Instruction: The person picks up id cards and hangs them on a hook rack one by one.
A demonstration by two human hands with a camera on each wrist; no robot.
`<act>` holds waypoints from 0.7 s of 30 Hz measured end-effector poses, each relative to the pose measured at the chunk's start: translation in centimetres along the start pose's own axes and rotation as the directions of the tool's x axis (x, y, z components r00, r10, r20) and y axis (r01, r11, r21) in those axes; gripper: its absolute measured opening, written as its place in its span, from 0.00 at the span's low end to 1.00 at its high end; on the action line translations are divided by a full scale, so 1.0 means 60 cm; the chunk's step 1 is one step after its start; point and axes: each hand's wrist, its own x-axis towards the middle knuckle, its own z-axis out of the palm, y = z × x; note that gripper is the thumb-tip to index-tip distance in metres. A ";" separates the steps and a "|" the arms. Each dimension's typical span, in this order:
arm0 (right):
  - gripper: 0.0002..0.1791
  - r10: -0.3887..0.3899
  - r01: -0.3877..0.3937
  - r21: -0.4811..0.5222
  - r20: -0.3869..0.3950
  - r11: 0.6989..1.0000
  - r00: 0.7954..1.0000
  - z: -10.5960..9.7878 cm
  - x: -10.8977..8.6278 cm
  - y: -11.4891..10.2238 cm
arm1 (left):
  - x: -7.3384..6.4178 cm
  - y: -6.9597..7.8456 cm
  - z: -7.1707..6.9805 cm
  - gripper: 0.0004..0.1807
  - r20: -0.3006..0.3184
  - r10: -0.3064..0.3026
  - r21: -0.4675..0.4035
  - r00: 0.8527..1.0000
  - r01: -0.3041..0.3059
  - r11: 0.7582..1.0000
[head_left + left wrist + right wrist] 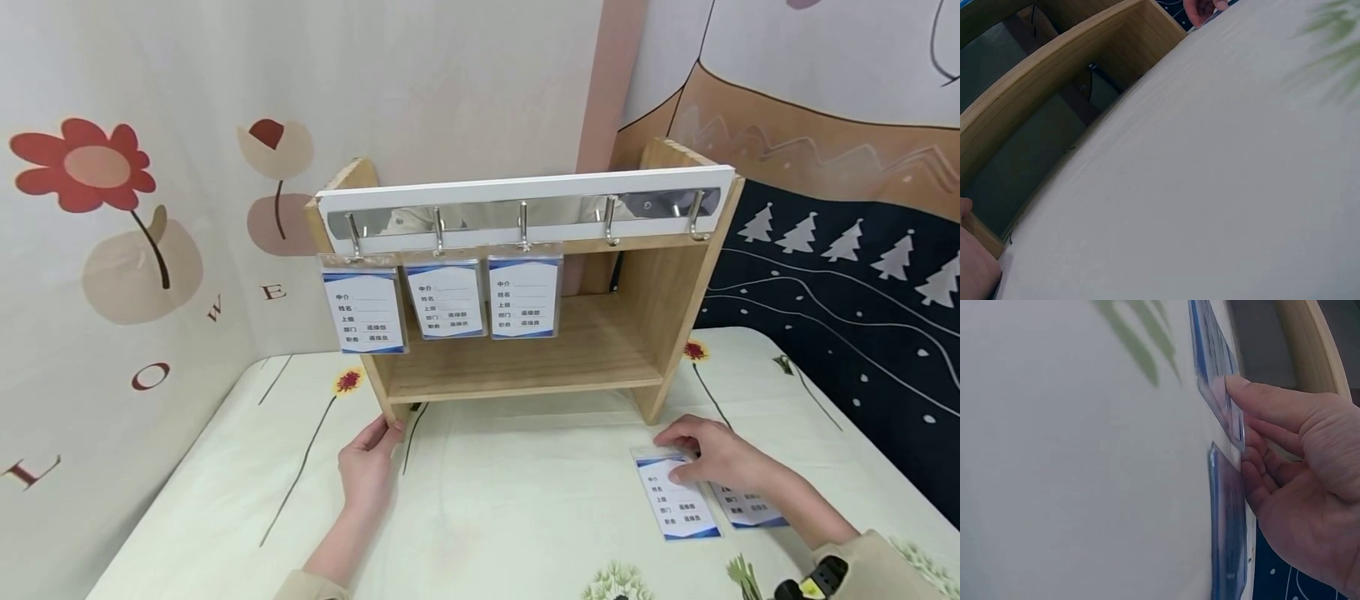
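Note:
My left hand (pixel 367 467) grips the front left foot of a small wooden shelf (pixel 525 367), thumb and fingers around the board's bottom edge. On the right, my right hand (pixel 720 457) pinches a clear-sleeved name badge (pixel 681 504) near its top end. In the right wrist view the thumb lies on the badge's (pixel 1216 375) face, and its near end is tipped up off the cloth. Another name badge (pixel 752 510) lies beside it, partly under the hand. Three similar badges (pixel 446 300) hang from the left and middle hooks of a white rail (pixel 645 182) on the shelf.
Two metal hooks (pixel 611 221) at the rail's right end bear no badge. A pale flowered cloth (pixel 510 500) covers the table. A printed curtain (pixel 465 92) stands behind the shelf, with a dark tree-patterned part (pixel 825 292) at the right.

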 end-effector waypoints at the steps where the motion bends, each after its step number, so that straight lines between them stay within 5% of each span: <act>1: 0.26 -0.004 0.004 0.003 -0.003 1.000 1.000 0.001 0.000 0.001 | 0.000 0.000 0.000 0.23 0.001 0.001 -0.001 1.000 -0.001 1.000; 21: 0.21 -0.026 0.029 0.081 -0.041 0.996 0.999 0.001 0.002 0.007 | -0.001 0.001 0.002 0.22 -0.003 0.005 0.001 1.000 -0.005 1.000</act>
